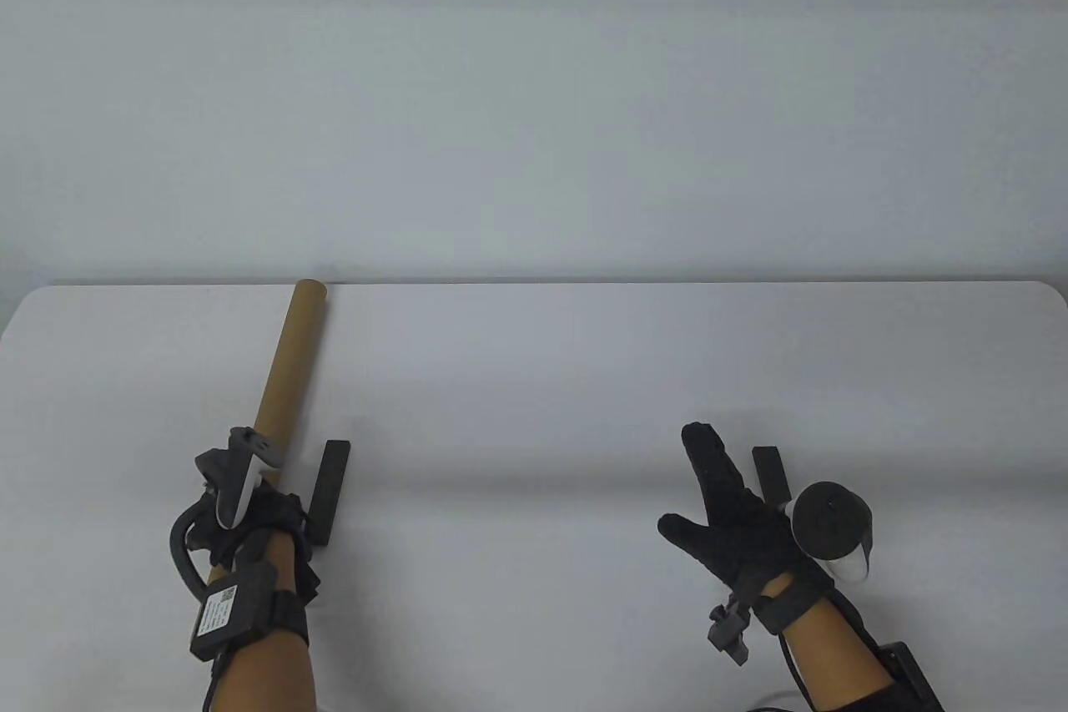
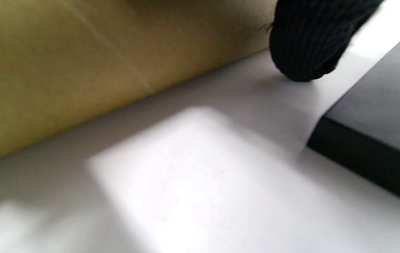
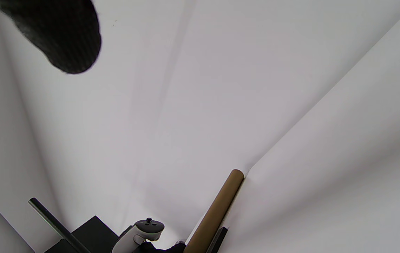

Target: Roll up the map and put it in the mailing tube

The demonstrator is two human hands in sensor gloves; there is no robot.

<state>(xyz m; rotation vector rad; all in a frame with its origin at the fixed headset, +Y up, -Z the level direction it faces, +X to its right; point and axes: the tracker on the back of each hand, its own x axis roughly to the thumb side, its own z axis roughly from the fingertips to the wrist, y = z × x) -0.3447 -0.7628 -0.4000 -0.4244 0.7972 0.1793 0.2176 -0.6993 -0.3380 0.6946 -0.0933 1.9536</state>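
Under left hand point(image 1: 250, 516) fingers: near end of mailing tube point(image 1: 288, 378), lying on surface point(image 1: 534, 378), far end angled away. Grip on tube: cannot tell. Just right of those fingers: black bar point(image 1: 327, 492). Right hand point(image 1: 734, 516) apart, fingers point(image 1: 705, 449) spread, holding nothing; small black block point(image 1: 771, 472) just beside.

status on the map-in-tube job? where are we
Looks near the end. No loose map shows on the table, so it may already be inside the mailing tube, though the tube's inside isn't visible. In hand: the left hand is at the tube's near end. The right hand is open and empty. Left: confirm contents; no cap visible. Two black blocks lie nearby.
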